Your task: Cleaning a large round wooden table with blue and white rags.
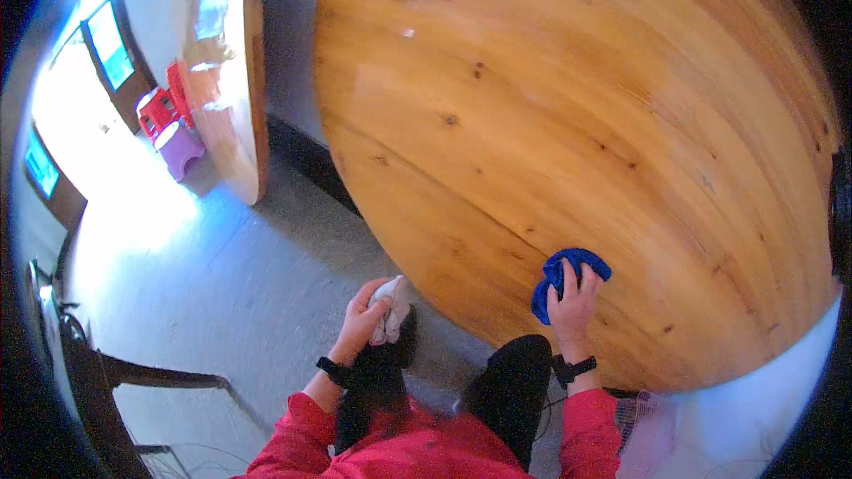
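Observation:
My right hand (575, 303) presses a dark blue cloth (543, 294) against the lower part of a large round wooden tabletop (532, 124). Its fingers spread over the cloth, which is bunched beneath them. The tabletop has a glossy honey-brown grain with dark knots. Off its lower left edge, my left hand (362, 315) is closed around a crumpled white cloth (391, 309), close to my knee and apart from the wood. Both wrists carry black bands.
Another round wooden tabletop (256, 80) stands on edge at the upper left. Beyond it are red stools (158, 111) and a purple stool (180, 151) near a bright doorway (89, 115). Dark wooden furniture (160, 374) stands at the lower left. A pinkish mesh item (646, 421) lies below the tabletop.

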### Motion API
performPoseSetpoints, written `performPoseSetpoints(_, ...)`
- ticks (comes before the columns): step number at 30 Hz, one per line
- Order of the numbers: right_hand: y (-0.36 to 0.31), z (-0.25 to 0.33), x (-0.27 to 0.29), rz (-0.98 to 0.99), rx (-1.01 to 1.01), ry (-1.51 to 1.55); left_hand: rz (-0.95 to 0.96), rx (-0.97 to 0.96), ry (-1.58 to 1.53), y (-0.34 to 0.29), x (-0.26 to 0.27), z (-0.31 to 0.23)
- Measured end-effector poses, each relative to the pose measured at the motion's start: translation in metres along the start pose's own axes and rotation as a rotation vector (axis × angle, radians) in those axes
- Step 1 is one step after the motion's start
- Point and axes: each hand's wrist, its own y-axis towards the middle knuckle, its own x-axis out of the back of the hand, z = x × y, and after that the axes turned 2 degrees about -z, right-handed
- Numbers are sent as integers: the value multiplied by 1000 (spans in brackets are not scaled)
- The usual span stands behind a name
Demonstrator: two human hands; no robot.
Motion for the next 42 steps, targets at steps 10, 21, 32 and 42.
performPoseSetpoints(10, 112, 98, -43, 42, 470, 37, 26, -12, -14, 2, 4, -8)
performPoseSetpoints(21, 180, 186, -134, 9, 766, 43, 61, 10, -150, 3, 10, -8)
performPoseSetpoints(32, 105, 150, -167, 368, 950, 18, 33, -9, -105, 4, 10, -3)
performPoseSetpoints(42, 44, 52, -104, 418, 959, -54, 1, -33, -53, 4, 2, -7)
